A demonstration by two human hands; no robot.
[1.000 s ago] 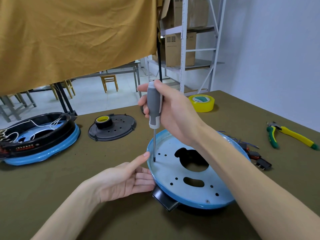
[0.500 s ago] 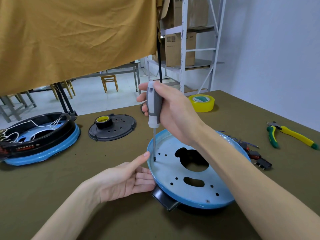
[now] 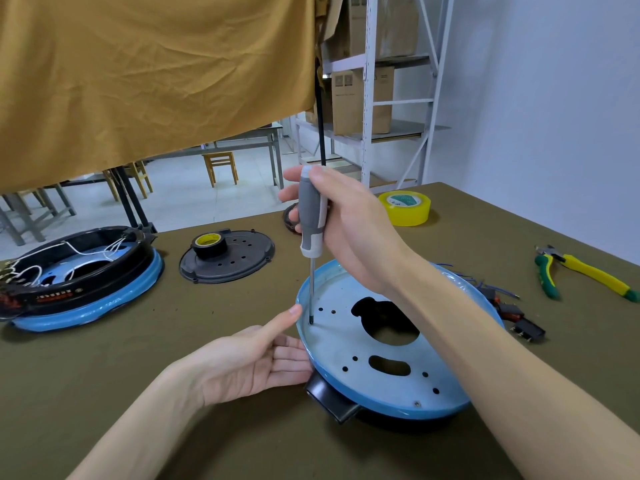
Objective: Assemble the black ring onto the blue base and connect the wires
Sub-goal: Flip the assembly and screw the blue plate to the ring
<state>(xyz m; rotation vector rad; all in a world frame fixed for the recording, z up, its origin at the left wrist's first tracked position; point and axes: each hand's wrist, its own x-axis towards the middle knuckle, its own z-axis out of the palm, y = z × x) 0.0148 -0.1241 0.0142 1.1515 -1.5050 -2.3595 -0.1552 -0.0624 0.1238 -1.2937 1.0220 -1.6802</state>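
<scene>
The right hand (image 3: 349,230) is gripping the screwdriver (image 3: 312,216) upright in the blue base (image 3: 346,344) on the tabletop, the open left hand (image 3: 256,358) steadying its rim; screw-fastening looks underway, needing steady downward turning next

We see a round blue metal base (image 3: 391,372) lying on the table with the green cloth (image 3: 104,368), close in front of us. A black plastic ring (image 3: 332,401) sits under it. Our left hand (image 3: 249,362) rests at its left edge. Our right hand (image 3: 346,230) holds a grey-handled screwdriver (image 3: 312,216) upright, its tip on the base. Far left lies a second blue base with a black ring and white wires (image 3: 79,275). Between them, farther back, is a flat black round cover (image 3: 242,258) with a small roll of black tape (image 3: 207,242) on it. Yellow-and-green pliers (image 3: 585,271) lie far right, and a wide yellow tape roll (image 3: 407,207) lies behind.
</scene>
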